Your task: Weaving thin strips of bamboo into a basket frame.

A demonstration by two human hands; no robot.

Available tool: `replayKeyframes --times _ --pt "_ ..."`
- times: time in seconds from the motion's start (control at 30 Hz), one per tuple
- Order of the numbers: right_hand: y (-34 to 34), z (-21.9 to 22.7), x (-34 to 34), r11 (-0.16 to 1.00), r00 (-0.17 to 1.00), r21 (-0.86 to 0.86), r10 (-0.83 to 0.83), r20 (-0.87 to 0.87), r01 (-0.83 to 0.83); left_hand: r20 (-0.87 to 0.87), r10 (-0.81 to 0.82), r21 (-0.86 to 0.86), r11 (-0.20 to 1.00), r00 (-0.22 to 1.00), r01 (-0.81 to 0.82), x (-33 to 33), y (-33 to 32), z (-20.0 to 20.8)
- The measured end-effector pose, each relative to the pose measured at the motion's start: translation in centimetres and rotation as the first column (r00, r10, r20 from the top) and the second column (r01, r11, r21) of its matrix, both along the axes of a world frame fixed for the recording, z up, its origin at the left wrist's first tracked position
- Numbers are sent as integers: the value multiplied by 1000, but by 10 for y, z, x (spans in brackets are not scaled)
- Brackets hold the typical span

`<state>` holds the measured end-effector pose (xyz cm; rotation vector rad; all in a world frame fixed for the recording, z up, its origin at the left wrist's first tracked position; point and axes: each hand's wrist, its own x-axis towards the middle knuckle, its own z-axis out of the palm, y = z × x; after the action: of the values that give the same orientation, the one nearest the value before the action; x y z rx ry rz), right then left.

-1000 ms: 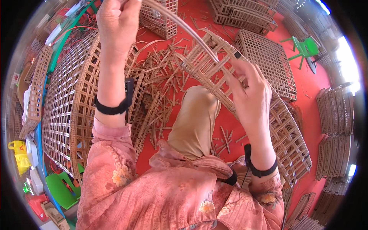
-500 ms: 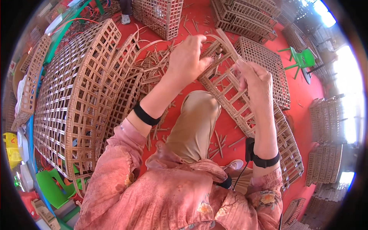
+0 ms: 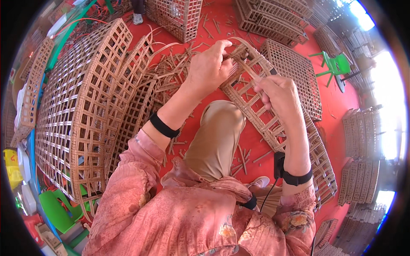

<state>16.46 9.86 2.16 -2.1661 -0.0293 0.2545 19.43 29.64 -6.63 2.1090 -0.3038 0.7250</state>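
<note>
A long brown woven basket (image 3: 261, 112) with open square gaps slants from beside my knee toward the lower right. My left hand (image 3: 208, 67) is closed at its upper end, thumb against the rim; part of its grip is hidden. My right hand (image 3: 279, 94) pinches a flat brown weaving strip (image 3: 247, 69) that runs over the basket's end toward my left hand. A thin loop of strip arches above the left fingertips.
Large woven baskets (image 3: 77, 98) stand at my left, beside a heap of loose strips (image 3: 171, 72). Another woven basket (image 3: 294, 79) lies beyond my right hand. A green chair (image 3: 335, 64) stands at the right, near stacked baskets (image 3: 362, 132). Strip scraps litter the red floor (image 3: 213, 115).
The strip in my right hand, raised upright before, now lies lower across the basket's end. The right hand has moved slightly down and left; the left hand has barely moved.
</note>
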Motion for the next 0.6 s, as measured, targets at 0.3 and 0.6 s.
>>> replayKeyframes --times 0.3,0.6 --pt "9 -1 1 994 999 -111 25 30 -22 -47 -36 -102 994 998 31 0 5 -4" --pt "30 -12 27 933 957 -352 164 239 -72 -322 -506 -758 644 800 102 25 19 -11"
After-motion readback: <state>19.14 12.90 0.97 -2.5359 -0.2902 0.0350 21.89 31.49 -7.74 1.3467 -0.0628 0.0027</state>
